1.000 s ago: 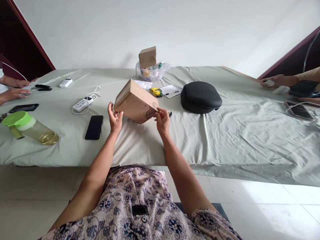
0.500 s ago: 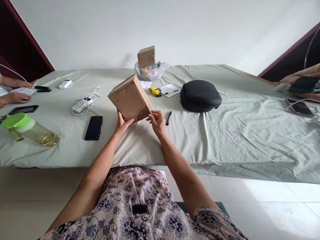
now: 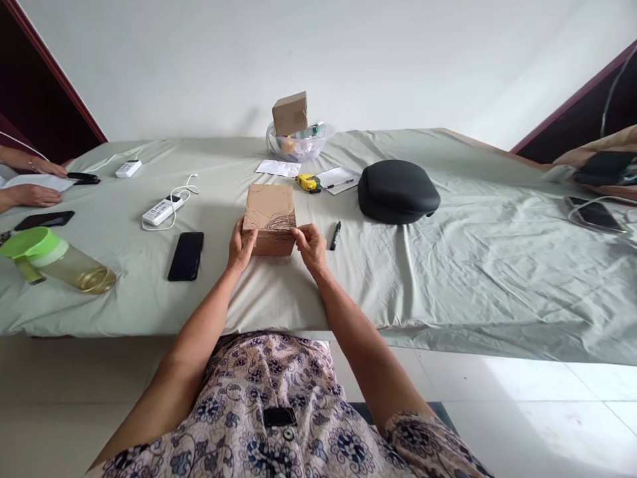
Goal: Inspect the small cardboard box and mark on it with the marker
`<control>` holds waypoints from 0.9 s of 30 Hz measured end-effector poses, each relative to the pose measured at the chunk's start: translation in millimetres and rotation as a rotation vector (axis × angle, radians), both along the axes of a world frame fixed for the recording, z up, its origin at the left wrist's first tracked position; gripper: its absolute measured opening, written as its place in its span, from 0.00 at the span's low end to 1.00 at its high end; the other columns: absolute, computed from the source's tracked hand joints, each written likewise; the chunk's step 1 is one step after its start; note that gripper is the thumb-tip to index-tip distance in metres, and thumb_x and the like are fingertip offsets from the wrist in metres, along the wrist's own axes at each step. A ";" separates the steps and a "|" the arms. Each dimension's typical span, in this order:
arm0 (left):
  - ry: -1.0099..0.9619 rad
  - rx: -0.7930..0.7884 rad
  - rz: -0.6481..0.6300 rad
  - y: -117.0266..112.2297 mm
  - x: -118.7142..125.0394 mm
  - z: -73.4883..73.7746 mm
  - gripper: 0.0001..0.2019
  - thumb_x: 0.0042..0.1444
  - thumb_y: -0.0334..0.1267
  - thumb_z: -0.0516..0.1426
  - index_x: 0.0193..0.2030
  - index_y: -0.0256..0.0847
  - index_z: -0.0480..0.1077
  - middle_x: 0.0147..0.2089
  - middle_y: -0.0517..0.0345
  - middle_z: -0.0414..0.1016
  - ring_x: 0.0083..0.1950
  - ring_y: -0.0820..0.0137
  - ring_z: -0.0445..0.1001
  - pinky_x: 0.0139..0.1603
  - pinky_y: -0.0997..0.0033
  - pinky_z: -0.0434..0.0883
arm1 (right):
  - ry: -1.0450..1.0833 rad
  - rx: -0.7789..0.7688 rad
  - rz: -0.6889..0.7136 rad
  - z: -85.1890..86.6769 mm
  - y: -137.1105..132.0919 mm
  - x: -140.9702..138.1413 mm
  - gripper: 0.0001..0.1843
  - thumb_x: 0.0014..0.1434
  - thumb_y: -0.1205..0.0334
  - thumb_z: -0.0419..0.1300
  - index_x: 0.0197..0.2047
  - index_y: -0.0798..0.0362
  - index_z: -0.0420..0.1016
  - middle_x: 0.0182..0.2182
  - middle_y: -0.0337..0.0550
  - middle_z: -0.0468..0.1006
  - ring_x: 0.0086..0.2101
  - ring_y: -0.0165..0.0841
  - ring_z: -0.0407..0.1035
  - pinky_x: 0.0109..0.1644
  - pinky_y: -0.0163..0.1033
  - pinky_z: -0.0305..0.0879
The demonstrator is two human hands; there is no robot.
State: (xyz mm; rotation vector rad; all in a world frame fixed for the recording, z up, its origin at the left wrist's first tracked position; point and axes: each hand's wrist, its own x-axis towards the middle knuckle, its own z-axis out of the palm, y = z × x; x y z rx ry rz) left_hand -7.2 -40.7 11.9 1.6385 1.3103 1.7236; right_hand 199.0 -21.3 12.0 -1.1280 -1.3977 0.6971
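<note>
A brown cardboard box [image 3: 270, 206] with dark scribbled lines on its top sits level on the cloth in front of me. My left hand [image 3: 241, 247] grips its left side, thumb along the near top edge and the other fingers mostly hidden. At the near right corner, my right hand [image 3: 311, 247] pinches the box's edge between thumb and fingers. Just right of that hand lies a black marker [image 3: 335, 236]. Behind the box are a yellow tape measure [image 3: 308, 183], a white paper [image 3: 277, 168] and a white pad [image 3: 339, 179] with a pen on it.
A clear basket [image 3: 318, 143] with a second box [image 3: 290, 113] stands by the wall. Rightward is a black case [image 3: 398, 191]. On the left are a phone [image 3: 186, 256], a power strip [image 3: 160, 211], a green-lidded jug [image 3: 74, 265] and another person's hands [image 3: 37, 195].
The box has come down from a tilted, raised pose to level on the table, both hands still on it. The white paper behind it now shows more fully.
</note>
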 end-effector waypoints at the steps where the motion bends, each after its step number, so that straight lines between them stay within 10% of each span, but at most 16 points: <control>1: -0.008 -0.012 0.010 0.2 -0.8 -0.4 0.34 0.62 0.64 0.56 0.65 0.41 0.66 0.63 0.41 0.75 0.66 0.58 0.75 0.67 0.56 0.71 | -0.012 0.003 0.009 -1.4 0.9 0.1 0.29 0.57 0.29 0.60 0.34 0.49 0.71 0.19 0.30 0.68 0.21 0.27 0.62 0.32 0.36 0.63; 12: 0.230 -0.238 0.137 -2.8 -7.9 -2.5 0.43 0.50 0.49 0.71 0.70 0.44 0.60 0.63 0.42 0.76 0.65 0.50 0.75 0.66 0.47 0.70 | -0.414 -0.003 0.075 -19.8 20.0 9.7 0.35 0.49 0.48 0.73 0.57 0.48 0.71 0.40 0.44 0.82 0.42 0.43 0.76 0.49 0.48 0.70; 21: 0.536 -0.369 0.261 3.9 -12.6 -16.3 0.36 0.36 0.43 0.77 0.54 0.44 0.73 0.62 0.36 0.76 0.75 0.33 0.58 0.71 0.20 0.48 | -0.728 -0.085 0.010 -28.3 15.6 3.4 0.43 0.52 0.53 0.72 0.68 0.46 0.64 0.55 0.53 0.81 0.57 0.55 0.72 0.57 0.57 0.68; 27: 0.490 -0.324 0.220 2.2 -6.3 -11.2 0.35 0.49 0.42 0.71 0.63 0.43 0.68 0.62 0.38 0.77 0.67 0.45 0.73 0.70 0.41 0.65 | -0.602 -0.112 -0.009 -28.1 19.7 1.9 0.43 0.53 0.55 0.71 0.69 0.48 0.62 0.51 0.53 0.83 0.54 0.53 0.76 0.58 0.60 0.69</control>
